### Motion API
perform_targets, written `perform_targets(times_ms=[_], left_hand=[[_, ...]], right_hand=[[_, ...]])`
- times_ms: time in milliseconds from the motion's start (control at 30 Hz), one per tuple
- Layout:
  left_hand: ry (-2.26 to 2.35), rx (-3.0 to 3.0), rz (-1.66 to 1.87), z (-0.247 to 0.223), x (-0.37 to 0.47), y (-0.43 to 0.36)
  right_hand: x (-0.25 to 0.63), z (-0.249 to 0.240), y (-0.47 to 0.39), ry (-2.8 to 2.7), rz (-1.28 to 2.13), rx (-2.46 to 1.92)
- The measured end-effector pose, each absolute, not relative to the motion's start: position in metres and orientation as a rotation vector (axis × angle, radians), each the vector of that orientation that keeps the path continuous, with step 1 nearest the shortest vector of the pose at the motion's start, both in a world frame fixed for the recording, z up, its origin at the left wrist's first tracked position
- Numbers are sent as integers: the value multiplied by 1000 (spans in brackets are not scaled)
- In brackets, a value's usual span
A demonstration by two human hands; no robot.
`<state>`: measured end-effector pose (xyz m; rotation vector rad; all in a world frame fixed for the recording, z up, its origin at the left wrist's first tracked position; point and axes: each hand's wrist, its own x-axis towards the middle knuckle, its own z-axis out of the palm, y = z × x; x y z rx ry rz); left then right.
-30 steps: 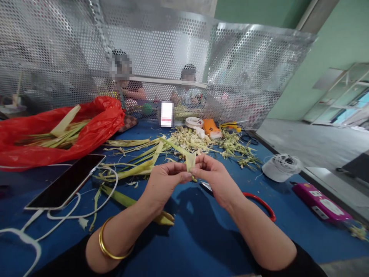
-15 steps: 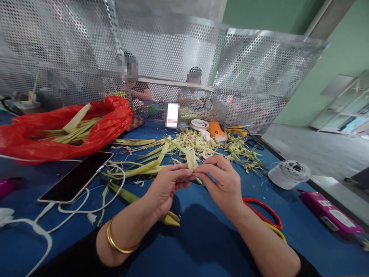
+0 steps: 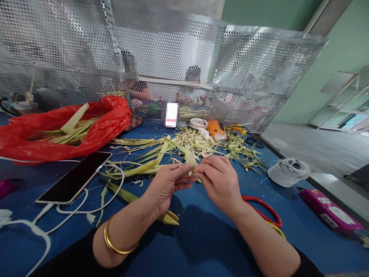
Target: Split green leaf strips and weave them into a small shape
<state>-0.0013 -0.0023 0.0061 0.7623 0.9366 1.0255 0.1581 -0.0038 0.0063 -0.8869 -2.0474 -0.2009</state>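
Observation:
My left hand point(image 3: 170, 185) pinches the base of a pale green leaf piece point(image 3: 189, 157) between thumb and fingers. Close beside it, my right hand point(image 3: 220, 182) has its fingertips pressed together at the same base, nearly touching the left fingertips. The leaf piece points up and away from me, over a pile of shredded pale husk point(image 3: 193, 140). Long green leaf strips point(image 3: 144, 168) lie just left of the hands. Under my left forearm a green husk piece point(image 3: 170, 218) rests on the blue table point(image 3: 207, 246).
A red plastic bag point(image 3: 115, 111) of leaves and a phone point(image 3: 76, 177) with white cables are at left. Red-handled scissors point(image 3: 268, 207), a white string roll point(image 3: 288, 173) and a purple pack point(image 3: 328, 209) lie right. Two people sit behind a perforated screen point(image 3: 167, 50).
The fingertips have shifted slightly at the leaf's base, and my right hand has turned a little. Both hands remain close together at the leaf.

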Motion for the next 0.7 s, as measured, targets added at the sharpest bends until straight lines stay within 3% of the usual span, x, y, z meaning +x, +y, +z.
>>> perform_targets(times_ms=[200,467,700], left_hand=[[992,803,1046,5,1,-3],[1015,889,1092,3,5,-5],[955,933,1102,2,4,-6]], right_hand=[[159,4,-2,-2182,-259,-869],[157,6,-4,-1950,325,-1119],[157,8,-3,-1808,389,-1186]])
